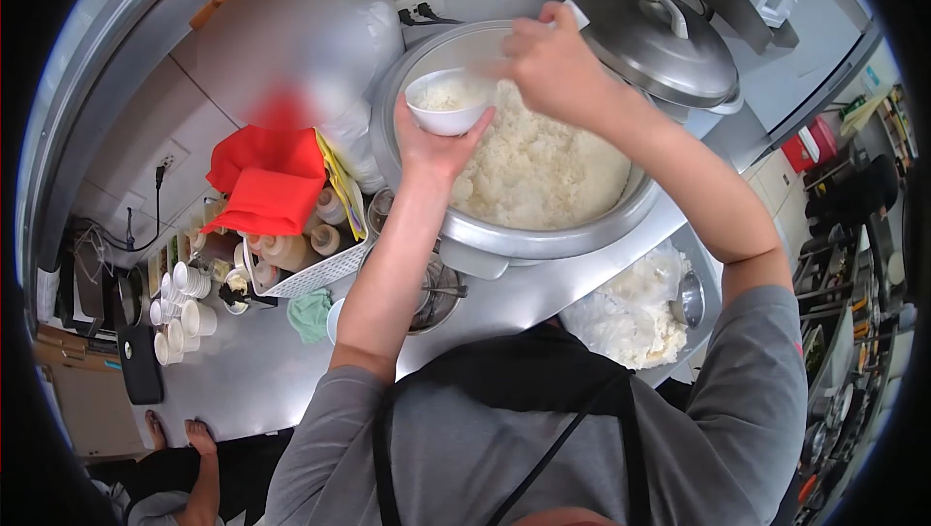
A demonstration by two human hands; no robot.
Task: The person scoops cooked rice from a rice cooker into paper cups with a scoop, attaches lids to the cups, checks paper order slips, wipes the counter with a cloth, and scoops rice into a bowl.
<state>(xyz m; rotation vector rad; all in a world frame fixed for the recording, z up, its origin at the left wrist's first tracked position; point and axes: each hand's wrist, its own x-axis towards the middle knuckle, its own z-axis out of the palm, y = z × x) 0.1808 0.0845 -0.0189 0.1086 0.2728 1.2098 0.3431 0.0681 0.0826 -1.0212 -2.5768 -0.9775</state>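
Observation:
A small white bowl (449,121) with some rice in it is held over the near-left part of a large rice cooker (570,239). My left hand (427,146) is closed around the bowl's underside and side. Cooked white rice (543,172) fills much of the cooker. Above it, my right hand (548,59) grips a rice paddle by its white handle (579,14). The paddle's other end is blurred beside the bowl's rim, so I cannot tell whether rice is on it.
The cooker's metal lid (645,36) rests at the back right. A white basket (315,274) holds bottles and a red cloth (272,182). Stacked cups (184,318) stand left. Bagged rice (635,303) lies near my right elbow. Another person's hands (199,437) touch the counter edge.

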